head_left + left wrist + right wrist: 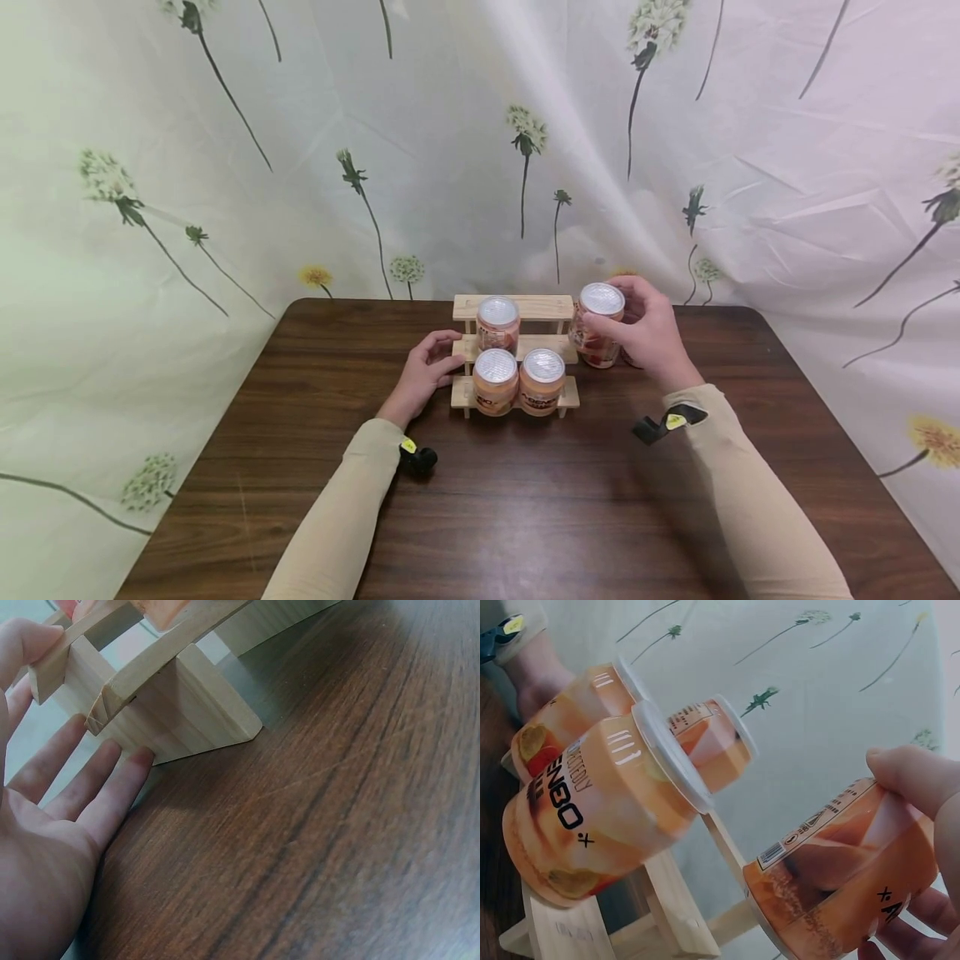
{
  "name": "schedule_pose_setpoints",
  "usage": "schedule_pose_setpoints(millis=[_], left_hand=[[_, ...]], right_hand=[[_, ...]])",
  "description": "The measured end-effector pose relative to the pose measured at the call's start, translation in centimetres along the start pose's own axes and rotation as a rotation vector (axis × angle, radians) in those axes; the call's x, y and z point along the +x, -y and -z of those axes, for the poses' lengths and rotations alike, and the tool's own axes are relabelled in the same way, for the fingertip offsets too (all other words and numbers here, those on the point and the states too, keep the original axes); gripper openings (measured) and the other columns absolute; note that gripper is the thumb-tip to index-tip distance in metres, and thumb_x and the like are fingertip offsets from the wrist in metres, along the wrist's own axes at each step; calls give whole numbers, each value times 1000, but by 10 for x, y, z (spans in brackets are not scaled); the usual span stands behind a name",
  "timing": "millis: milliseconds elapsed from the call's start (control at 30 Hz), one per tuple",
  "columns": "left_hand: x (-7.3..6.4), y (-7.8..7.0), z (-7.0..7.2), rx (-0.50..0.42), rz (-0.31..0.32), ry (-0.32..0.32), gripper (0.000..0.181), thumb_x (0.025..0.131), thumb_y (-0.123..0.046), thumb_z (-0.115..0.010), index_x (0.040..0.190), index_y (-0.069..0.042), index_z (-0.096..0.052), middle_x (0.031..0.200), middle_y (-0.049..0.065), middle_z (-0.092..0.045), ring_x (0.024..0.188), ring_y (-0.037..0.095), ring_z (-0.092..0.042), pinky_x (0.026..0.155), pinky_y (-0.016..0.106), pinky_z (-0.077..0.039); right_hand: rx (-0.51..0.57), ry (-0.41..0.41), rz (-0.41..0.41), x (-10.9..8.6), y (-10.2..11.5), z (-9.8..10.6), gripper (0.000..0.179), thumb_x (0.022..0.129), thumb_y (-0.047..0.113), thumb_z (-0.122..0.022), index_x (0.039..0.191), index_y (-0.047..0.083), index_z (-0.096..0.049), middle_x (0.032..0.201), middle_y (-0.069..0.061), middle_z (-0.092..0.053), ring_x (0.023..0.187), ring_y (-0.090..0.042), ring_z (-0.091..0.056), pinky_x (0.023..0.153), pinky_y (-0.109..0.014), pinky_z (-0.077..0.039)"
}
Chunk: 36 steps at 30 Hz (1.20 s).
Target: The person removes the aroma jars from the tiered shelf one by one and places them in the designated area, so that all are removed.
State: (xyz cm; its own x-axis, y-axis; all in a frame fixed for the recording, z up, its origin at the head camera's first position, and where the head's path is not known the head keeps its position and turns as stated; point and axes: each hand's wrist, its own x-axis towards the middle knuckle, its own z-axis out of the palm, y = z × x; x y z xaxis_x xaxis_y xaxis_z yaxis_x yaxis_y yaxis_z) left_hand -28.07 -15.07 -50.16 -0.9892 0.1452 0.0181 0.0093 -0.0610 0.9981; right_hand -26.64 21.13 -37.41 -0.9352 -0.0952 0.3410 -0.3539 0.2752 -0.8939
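Observation:
A three-step wooden rack stands on the table. Two fruit-printed orange jars with silvery lids sit side by side on its lowest step. One more jar is on the middle step, at the left. My left hand touches the rack's left end; its fingers lie fairly straight along the side panel. To the right of the rack, my right hand grips another orange jar between thumb and fingers. Whether this jar's base touches anything cannot be seen.
The brown wooden table runs up to a pale dandelion-print curtain behind the rack. Part of another jar shows beneath my right hand, mostly hidden. Black straps with cameras are on both wrists.

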Motion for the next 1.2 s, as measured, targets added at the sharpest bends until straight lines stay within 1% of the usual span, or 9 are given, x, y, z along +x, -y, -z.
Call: schedule_pose_setpoints(millis=[133, 200, 367, 567, 633, 833, 900, 1067, 1200], left_hand=[[-1, -1, 0, -8, -2, 3, 42, 100, -10, -72, 140, -8, -57, 138, 13, -56, 111, 16, -64, 80, 33, -62], [-1, -1, 0, -7, -3, 5, 43, 100, -10, -72, 140, -7, -56, 139, 13, -56, 112, 16, -64, 80, 33, -62], [-2, -2, 0, 2, 1, 7, 44, 100, -10, -72, 141, -7, -55, 140, 14, -55, 112, 15, -64, 81, 33, -62], [-2, -1, 0, 5, 6, 7, 44, 101, -11, -72, 141, -8, -55, 140, 14, -55, 110, 14, -64, 80, 32, -61], [-2, -1, 0, 4, 7, 7, 44, 101, -10, -72, 141, -7, -55, 141, 15, -55, 110, 15, -64, 79, 32, -61], [-2, -1, -1, 9, 6, 12, 43, 101, -11, -72, 141, -8, -56, 141, 15, -55, 111, 16, -64, 80, 33, -62], [-2, -1, -1, 11, 6, 11, 43, 101, -11, -72, 140, -9, -56, 141, 15, -55, 112, 16, -64, 80, 33, -62], [-2, -2, 0, 11, 10, -3, 39, 100, -11, -73, 137, -13, -59, 140, 13, -57, 113, 17, -64, 80, 32, -62], [-2, -2, 0, 6, 14, -8, 39, 100, -12, -73, 137, -13, -59, 140, 12, -57, 113, 16, -64, 79, 32, -61]], right_hand=[[-10, -30, -17, -4, -1, 7, 51, 86, 19, -89, 127, 5, -63, 120, -9, -70, 103, -17, -69, 87, -26, -54], [-29, -40, -20, -7, -3, 10, 50, 87, 20, -89, 127, 5, -64, 121, -9, -70, 103, -16, -68, 87, -27, -54], [-51, -41, -8, -14, -10, 16, 51, 87, 16, -88, 129, 2, -63, 120, -10, -69, 101, -15, -69, 86, -27, -54], [-56, -40, -9, -22, -18, 20, 50, 86, 12, -88, 128, 1, -63, 114, -1, -69, 98, -10, -69, 83, -22, -55], [-61, -38, -14, -24, -21, 22, 50, 86, 11, -88, 128, 1, -63, 114, -1, -69, 98, -9, -69, 84, -22, -54], [-91, -30, -42, -32, -30, 26, 52, 86, 14, -89, 128, 0, -62, 117, -10, -69, 97, -8, -69, 84, -20, -54], [-102, -30, -49, -35, -33, 27, 52, 86, 13, -89, 128, -1, -62, 117, -10, -69, 96, -7, -68, 84, -19, -53], [-109, -21, -54, -41, -38, 28, 52, 86, 11, -88, 129, 0, -61, 115, -5, -67, 95, -6, -67, 83, -17, -53], [-114, -5, -82, -44, -44, 26, 54, 86, 13, -89, 131, 1, -61, 117, -9, -65, 97, -7, -65, 83, -17, -52]])
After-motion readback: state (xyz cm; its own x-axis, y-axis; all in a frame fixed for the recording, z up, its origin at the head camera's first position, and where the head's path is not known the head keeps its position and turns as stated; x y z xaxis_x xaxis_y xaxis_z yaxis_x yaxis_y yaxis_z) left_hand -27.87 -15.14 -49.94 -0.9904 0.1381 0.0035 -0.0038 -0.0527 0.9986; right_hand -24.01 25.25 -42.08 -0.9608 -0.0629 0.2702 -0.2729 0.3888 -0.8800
